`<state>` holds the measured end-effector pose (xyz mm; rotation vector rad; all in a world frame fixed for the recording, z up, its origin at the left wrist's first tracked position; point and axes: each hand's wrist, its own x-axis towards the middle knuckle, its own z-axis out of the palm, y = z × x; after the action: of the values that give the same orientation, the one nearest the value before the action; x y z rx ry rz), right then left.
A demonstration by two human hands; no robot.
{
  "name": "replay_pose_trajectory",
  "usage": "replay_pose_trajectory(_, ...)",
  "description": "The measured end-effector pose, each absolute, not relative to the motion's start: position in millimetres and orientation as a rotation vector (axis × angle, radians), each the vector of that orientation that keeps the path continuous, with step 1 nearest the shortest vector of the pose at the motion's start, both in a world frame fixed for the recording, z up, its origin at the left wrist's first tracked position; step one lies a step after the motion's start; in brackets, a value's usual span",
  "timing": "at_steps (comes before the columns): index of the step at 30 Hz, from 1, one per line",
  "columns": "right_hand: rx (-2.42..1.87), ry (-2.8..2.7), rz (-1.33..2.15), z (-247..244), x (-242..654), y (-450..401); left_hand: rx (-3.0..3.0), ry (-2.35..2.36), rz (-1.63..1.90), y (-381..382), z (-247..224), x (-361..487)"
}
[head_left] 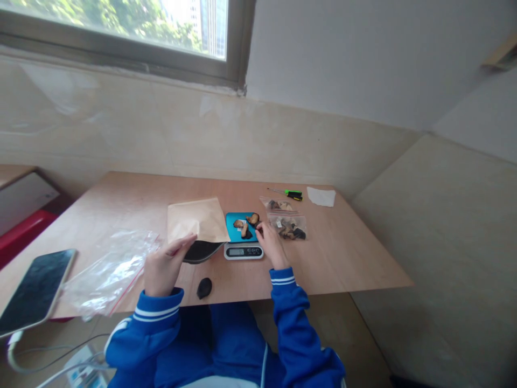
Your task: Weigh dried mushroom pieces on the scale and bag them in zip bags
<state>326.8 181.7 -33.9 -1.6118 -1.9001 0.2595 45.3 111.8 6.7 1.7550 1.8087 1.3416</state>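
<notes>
At the far left of the frame lies a phone [36, 291], its screen dark, with a white cable [14, 345] plugged into its near end. Right of it, clear plastic bags [117, 269] with a red strip lie on the counter [343, 258]. In the centre left, the fingers of the left hand [163, 269] pinch the near edge of a brown paper [197, 218], which partly covers a dark tray [202, 252]. Below this, near the counter's front edge, sits a dark oval piece [204, 288]. At the centre, dried pieces [244, 230] lie on the blue top of a scale [243, 251], over a small white label; its display and button markings are too small to read. The right hand [272, 245] reaches in from the right, its fingertips bent at a dark piece on the blue top; whether they grip it I cannot tell. Just right are two zip bags [287, 226] of similar pieces, the nearer with a small white label, unreadable. Beyond them are a green-and-black screwdriver [293, 193], a yellow-and-black tool [295, 198] and, upper right of these, white paper [321, 196].
</notes>
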Motion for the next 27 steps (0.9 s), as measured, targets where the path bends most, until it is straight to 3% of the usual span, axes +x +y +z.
replay_pose_trajectory(10,-1.659,-1.835,0.21,-19.2,302.5,155.1,1.739,1.804,1.358,111.4,10.1,45.0)
replay_pose_trajectory(17,-1.107,-2.307,0.884,-17.9,234.3,89.3,1.724,1.786,1.344,112.3,7.2,43.7)
replay_pose_trajectory(27,-1.187,-2.512,0.68,-37.0,209.5,68.0,1.668,1.792,1.348,111.1,4.7,39.2)
